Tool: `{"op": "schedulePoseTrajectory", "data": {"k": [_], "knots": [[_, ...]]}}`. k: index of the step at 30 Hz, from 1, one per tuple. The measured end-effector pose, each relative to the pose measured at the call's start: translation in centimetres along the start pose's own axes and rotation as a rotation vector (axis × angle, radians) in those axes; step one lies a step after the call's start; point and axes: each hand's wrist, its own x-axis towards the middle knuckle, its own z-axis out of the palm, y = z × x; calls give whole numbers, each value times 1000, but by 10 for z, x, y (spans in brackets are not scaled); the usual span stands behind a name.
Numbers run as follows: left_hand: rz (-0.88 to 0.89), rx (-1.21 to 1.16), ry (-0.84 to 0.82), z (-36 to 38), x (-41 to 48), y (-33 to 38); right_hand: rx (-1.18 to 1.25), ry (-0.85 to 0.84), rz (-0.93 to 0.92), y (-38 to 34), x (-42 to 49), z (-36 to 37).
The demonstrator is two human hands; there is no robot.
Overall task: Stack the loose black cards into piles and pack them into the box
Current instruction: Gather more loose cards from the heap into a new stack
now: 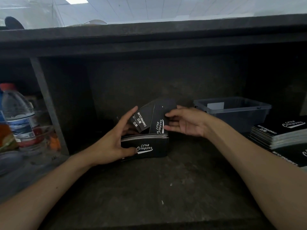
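A pile of black "Camping Club" cards [146,147] stands on edge on the dark work surface at the centre. My left hand [114,138] holds its left end, thumb on the front face, fingers raised behind it. A few loose black cards [146,118] fan upward behind the pile. My right hand [184,122] pinches the rightmost loose card [159,120] by its right edge. A grey translucent plastic box [232,110] sits to the right, behind my right wrist, with a pale card inside.
More stacked black cards [279,133] lie at the right edge of the surface, with loose ones in front. A water bottle [16,112] and food containers [38,138] stand at the left behind a grey post [48,103]. A dark shelf wall rises behind.
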Motion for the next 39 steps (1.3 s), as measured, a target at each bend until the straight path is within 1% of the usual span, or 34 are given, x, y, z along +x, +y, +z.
{"op": "schedulePoseTrajectory", "data": {"k": [3,5,8,10,13,16,21,23,27,29,30,32,33,35,37,38,39], "knots": [[26,10,3,1,0,1,-79,11,37,-6,-4,-8],[31,33,0,3,0,0,-281,69,30,-8,-6,-13],[7,32,-5,3,1,-3,-564,235,-32,-11,-8,-16],[-3,34,-6,1,2,-4,-674,254,-56,-11,-9,-16],[-19,49,-15,0,3,-6,-798,169,-55,-10,-12,-15],[-41,54,-22,1,3,-6,-890,27,54,-15,-16,-18],[-55,77,-50,1,1,-3,-1280,-139,236,-7,-18,-7],[-40,114,-48,2,1,-1,-1306,-181,239,-7,-18,-2],[-34,141,-17,-2,0,-1,-1179,-147,99,-13,-21,1],[-32,184,-76,-4,-1,0,-1156,-222,93,-3,-20,7],[-27,222,-116,-5,-1,2,-1204,-255,107,2,-19,12],[-39,281,-175,-7,-1,4,-1254,-282,127,10,-16,17],[-55,295,-183,-9,-1,5,-1216,-285,141,10,-12,16],[-89,326,-192,-16,-1,5,-1156,-226,125,5,-2,11],[-130,355,-217,-23,-2,4,-1239,-81,1,1,15,8],[-144,366,-225,-25,-2,4,-1295,-34,-76,3,25,9],[-151,376,-227,-26,-1,3,-1331,-30,-121,8,35,13]]}}
